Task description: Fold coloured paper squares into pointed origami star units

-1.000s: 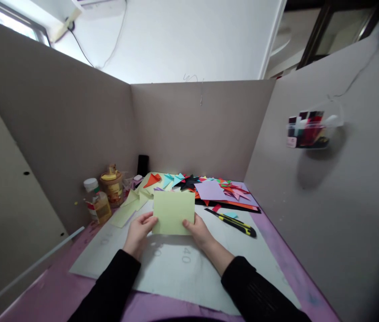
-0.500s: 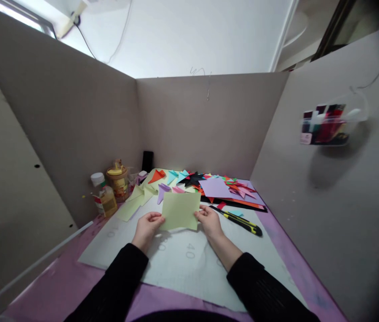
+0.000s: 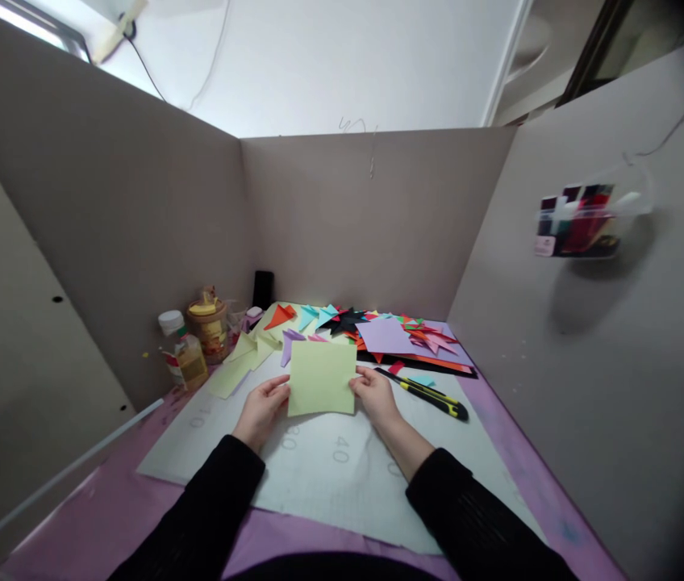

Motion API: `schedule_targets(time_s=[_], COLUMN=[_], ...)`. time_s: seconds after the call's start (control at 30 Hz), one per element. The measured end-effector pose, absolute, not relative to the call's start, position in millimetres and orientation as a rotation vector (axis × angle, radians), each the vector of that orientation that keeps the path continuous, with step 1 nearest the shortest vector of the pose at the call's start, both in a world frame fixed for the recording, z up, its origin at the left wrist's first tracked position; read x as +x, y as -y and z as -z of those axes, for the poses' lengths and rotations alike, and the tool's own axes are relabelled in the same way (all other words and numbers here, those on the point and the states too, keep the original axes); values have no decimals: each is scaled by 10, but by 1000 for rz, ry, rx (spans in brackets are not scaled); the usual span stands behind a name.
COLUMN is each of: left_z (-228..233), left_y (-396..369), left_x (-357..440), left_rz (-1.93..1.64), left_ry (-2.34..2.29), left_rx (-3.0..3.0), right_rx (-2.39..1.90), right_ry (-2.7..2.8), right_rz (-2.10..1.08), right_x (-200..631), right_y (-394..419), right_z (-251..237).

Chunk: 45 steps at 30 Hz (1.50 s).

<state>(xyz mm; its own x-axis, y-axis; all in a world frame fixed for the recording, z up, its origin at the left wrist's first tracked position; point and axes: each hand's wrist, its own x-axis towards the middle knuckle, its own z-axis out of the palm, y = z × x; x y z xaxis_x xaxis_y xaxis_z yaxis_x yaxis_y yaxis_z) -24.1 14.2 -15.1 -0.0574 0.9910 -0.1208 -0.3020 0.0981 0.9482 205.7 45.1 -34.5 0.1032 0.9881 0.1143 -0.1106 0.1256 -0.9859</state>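
Note:
A pale green square sheet of paper is held up, tilted toward me, above the white mat. At its left edge, my left hand has closed fingers and thumb on the paper. My right hand pinches the right edge, thumb in front. To the right of that hand lies a black and yellow utility knife. Folded purple paper shows just behind the sheet, which hides part of the mat.
Folded star shapes in black and other colours crowd the far side, beside a flat purple sheet. Pale green papers, a glue bottle and a brown tub stand left. Grey partitions enclose the table.
The whole view has shifted slightly. Both hands still hold the green sheet, which stands a little more upright; the left hand's fingers have slid slightly outward along its edge.

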Motion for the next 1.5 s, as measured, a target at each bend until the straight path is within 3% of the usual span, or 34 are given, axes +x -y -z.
schedule_targets(time_s=[0.23, 0.4, 0.67, 1.5], left_z=[138, 125, 22, 92], left_y=[-70, 4, 93, 88], left_x=[-175, -72, 50, 14], left_rz=[-1450, -1228, -1132, -1111], left_ry=[-1293, -1312, -983, -838], left_rx=[1401, 1876, 1847, 1907], right_rx=[-1113, -1030, -774, -768], right_ry=[1253, 1552, 2157, 2235], right_rz=[-1045, -876, -682, -748], right_x=[2038, 1878, 1656, 1684], right_y=[-399, -169, -52, -53], right_z=[324, 185, 318, 308])
